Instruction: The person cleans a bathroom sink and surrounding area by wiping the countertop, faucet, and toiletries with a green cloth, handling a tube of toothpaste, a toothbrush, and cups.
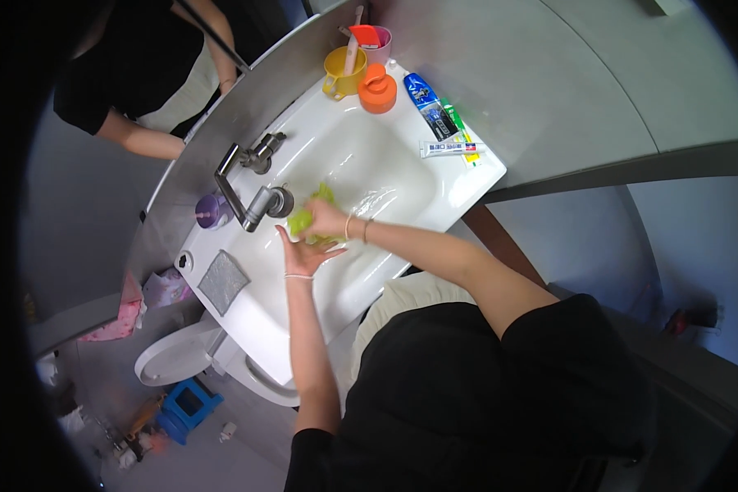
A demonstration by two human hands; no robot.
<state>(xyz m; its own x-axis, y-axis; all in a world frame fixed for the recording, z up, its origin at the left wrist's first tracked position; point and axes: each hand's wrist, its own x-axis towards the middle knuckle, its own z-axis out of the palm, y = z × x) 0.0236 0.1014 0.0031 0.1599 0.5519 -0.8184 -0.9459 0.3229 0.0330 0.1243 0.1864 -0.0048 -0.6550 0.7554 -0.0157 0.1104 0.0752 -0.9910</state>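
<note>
Nearest the camera in the head view is the person's black shirt (476, 394), with both bare forearms reaching past it over a white basin (471, 187). Step in hand, as judged: wetting or rinsing a green cloth (301, 221) in the basin, just beside the tap (258, 209); whether water is running cannot be confirmed. Right hand (330, 218): fingers closed around the cloth. Left hand (305, 260): fingers spread, thumb apart, gripping nothing visible, just below the cloth; contact between the two cannot be told. The next move probably calls for bringing the left fingers onto the loose part so both hands can squeeze or rub it, clear of the tap. Condition of cloth: bright lime green, bunched, limp in appearance, with portions showing on either side of the right hand; its full outline is hidden and wetness could not be verified. On the rim: grey pad (223, 282) and purple cup (210, 211) to the left; yellow cup (336, 80), orange bottle (377, 94), blue tube (428, 105) and white tube (444, 149) toward the far side and right.
</note>
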